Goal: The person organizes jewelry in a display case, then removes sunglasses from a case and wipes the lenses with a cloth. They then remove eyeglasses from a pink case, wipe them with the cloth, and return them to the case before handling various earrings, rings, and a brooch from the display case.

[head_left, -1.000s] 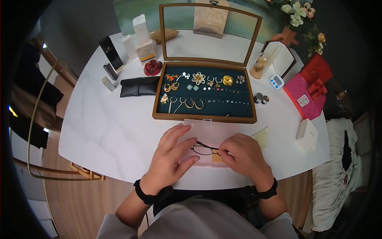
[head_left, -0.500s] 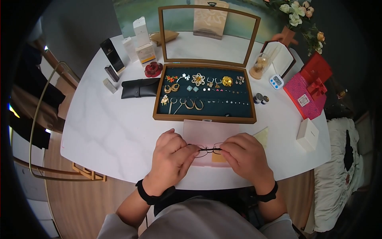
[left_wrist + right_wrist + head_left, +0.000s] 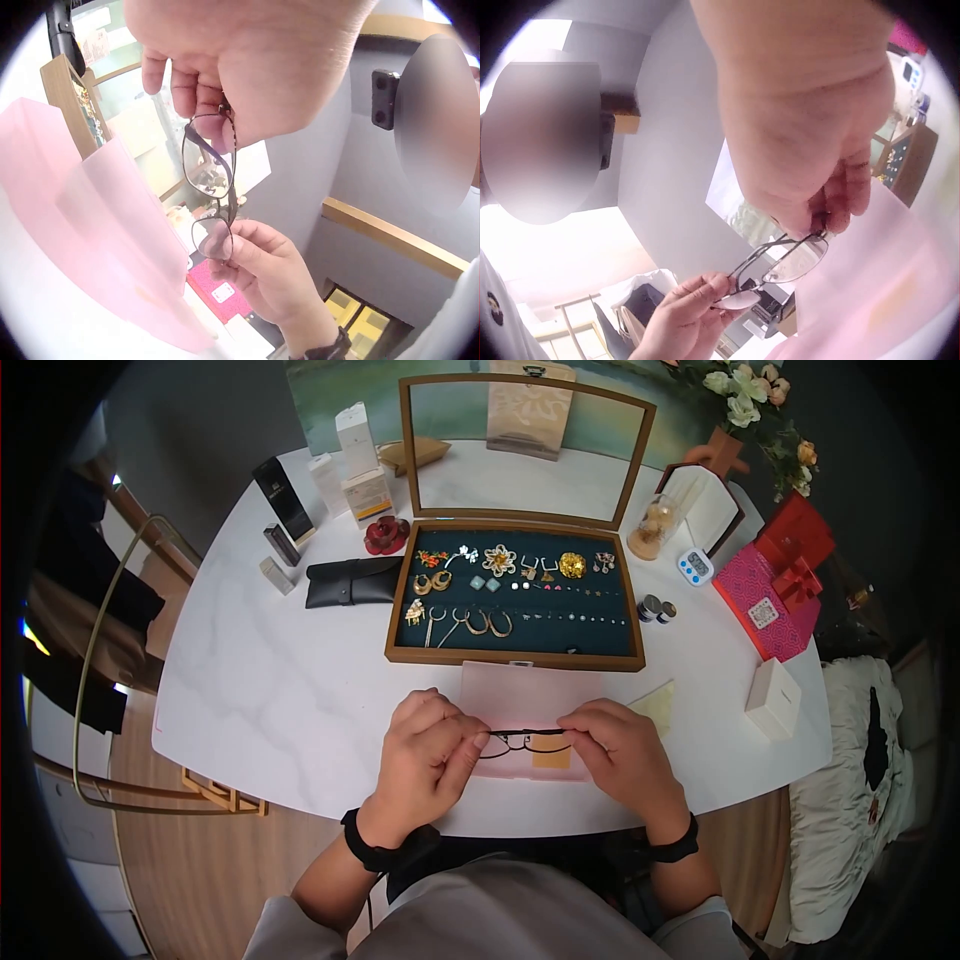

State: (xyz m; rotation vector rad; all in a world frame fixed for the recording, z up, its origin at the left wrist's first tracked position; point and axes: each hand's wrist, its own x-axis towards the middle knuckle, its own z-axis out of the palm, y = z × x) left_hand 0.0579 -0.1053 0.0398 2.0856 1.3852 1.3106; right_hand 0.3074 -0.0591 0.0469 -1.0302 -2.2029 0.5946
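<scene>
Eyeglasses (image 3: 524, 733) hang over the pink sheet (image 3: 530, 695), at six o'clock from the jewellery box (image 3: 450, 655), the left hand (image 3: 425, 752) and right hand (image 3: 627, 755) each pinching one end, fingers curled. Light, even pressure, off the lenses (image 3: 799, 262), should avoid twisting or smudging.

The glasses (image 3: 526, 733) are black-framed, the table (image 3: 270, 690) white, faintly grey-veined.

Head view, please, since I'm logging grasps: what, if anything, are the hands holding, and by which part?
A pair of eyeglasses: the left hand pinches one outer end, the right hand the opposite outer end.
</scene>
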